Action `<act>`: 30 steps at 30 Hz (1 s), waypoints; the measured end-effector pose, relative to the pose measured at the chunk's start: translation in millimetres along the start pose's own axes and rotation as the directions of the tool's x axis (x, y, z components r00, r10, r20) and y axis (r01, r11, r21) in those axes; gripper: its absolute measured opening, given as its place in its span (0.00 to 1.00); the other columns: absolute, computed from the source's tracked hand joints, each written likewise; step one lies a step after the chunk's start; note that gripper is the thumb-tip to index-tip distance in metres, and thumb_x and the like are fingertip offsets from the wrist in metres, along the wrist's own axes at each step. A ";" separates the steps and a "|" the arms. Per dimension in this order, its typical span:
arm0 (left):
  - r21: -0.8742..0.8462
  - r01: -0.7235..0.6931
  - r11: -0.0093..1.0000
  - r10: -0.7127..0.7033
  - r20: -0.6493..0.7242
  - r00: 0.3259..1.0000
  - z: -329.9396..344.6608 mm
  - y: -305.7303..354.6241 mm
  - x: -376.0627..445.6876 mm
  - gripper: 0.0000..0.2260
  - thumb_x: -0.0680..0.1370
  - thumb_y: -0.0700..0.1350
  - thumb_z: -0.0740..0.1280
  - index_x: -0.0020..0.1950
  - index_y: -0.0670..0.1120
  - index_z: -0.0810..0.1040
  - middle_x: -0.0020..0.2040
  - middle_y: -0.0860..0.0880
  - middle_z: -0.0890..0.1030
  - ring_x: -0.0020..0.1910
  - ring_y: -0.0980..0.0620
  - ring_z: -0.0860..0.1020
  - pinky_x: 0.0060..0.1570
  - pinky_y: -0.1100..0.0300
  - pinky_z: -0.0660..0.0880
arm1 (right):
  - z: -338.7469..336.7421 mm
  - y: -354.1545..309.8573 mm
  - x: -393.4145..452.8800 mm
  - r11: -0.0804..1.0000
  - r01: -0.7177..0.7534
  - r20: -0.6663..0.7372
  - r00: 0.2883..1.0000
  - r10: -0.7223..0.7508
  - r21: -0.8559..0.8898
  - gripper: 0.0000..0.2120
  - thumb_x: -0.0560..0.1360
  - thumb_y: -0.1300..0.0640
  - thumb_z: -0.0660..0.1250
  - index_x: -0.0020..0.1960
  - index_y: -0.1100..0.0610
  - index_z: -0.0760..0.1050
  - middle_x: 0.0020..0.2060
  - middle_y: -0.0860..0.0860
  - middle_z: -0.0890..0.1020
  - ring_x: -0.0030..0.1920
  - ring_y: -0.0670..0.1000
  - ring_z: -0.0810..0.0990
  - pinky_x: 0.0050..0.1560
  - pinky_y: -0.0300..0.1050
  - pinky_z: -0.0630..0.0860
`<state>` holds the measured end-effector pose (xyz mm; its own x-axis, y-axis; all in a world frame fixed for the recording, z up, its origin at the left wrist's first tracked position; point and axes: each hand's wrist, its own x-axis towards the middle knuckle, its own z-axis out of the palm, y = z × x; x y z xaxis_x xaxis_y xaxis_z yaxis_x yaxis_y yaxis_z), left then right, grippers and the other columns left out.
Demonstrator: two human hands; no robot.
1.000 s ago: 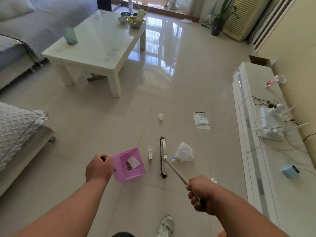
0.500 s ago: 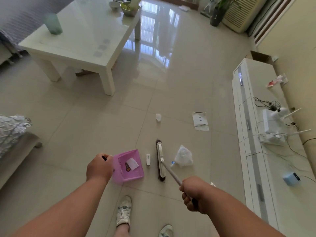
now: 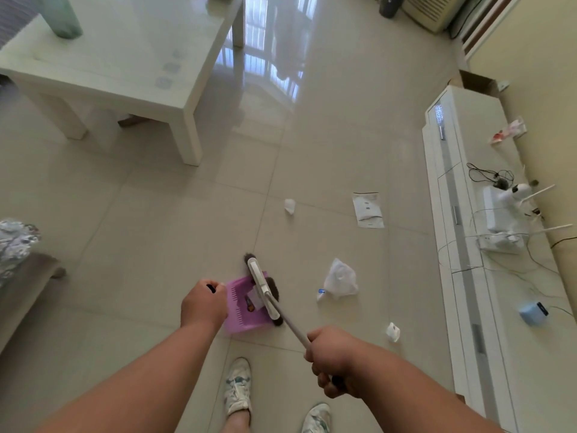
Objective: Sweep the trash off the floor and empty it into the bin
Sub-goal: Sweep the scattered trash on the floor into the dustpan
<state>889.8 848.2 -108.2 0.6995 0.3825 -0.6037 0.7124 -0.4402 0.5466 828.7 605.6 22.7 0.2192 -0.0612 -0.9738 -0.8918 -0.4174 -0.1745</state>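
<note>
From the head view, the left hand has its fingers clamped on the pink dustpan handle, while the right hand grips the broom across the pan's mouth. Keep the pan's lip flat on the floor (scraps already lie inside) and draw short strokes; the plastic bag lies near, unswept.

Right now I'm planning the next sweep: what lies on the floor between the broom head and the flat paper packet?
Head view: only the crumpled plastic bag; otherwise bare tile between broom head and paper packet.

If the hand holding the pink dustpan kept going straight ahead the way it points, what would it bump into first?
Probably the pink dustpan itself, held right in front of the left hand, with the broom head lying across its far edge. Depth is hard to judge.
</note>
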 end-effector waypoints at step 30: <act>-0.072 -0.038 0.997 0.032 -0.074 0.997 -39.2 90.8 41.7 0.08 0.82 0.49 0.66 0.52 0.49 0.83 0.37 0.44 0.88 0.45 0.39 0.86 0.45 0.50 0.79 | -93.5 -55.3 -22.9 0.902 0.110 -0.187 0.982 -0.033 0.418 0.17 0.80 0.62 0.57 0.68 0.60 0.71 0.27 0.52 0.68 0.24 0.48 0.63 0.26 0.36 0.57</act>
<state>985.8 856.0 -61.0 0.7245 0.4273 -0.5409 0.6877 -0.3948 0.6092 910.0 545.4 68.4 0.3185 -0.2157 -0.9231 -0.9456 -0.0043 -0.3252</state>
